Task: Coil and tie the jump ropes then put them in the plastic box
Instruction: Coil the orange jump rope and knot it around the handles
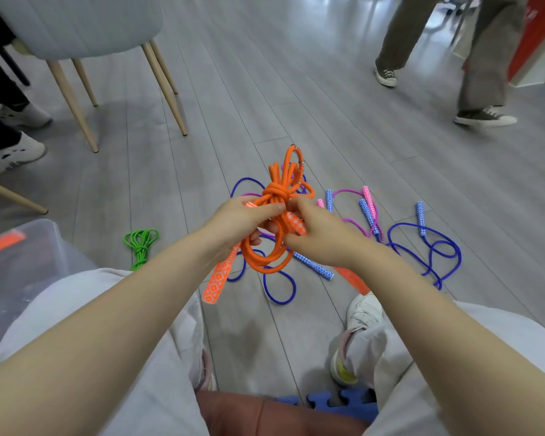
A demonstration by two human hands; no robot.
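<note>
1. Holding one orange jump rope (pixel 272 196) above the floor, both hands meet at its knotted middle; coils loop above and below the knot.
2. The left hand (pixel 236 221) has its thumb and fingers curled round the orange bundle just under the knot.
3. The right hand (pixel 315 234) pinches the same bundle from the other side, fingers bent around the strands and one orange patterned handle (pixel 296 224).
4. A second orange handle (pixel 217 280) hangs down below the left hand.
5. One green jump rope (pixel 140 245), already coiled and tied, lies alone on the floor (pixel 343 89) to the left of the hands.
6. Loose blue ropes (pixel 428 250) and pink ropes (pixel 348 193) lie tangled on the floor beyond and under the hands; how many ropes there are of each colour cannot be told from the tangle.
7. Four blue patterned handles show, among them one (pixel 420 217) at the far right, and two pink handles, one of them (pixel 368 196) upright in the picture.
8. One clear plastic box (pixel 38 247) sits at the left edge, beside the person's knee, with an orange item inside it.
9. One grey chair (pixel 76 23) with wooden legs stands at upper left.
10. Three other people show only as legs and shoes: two at the left edge, one walking (pixel 485 58) at upper right.
</note>
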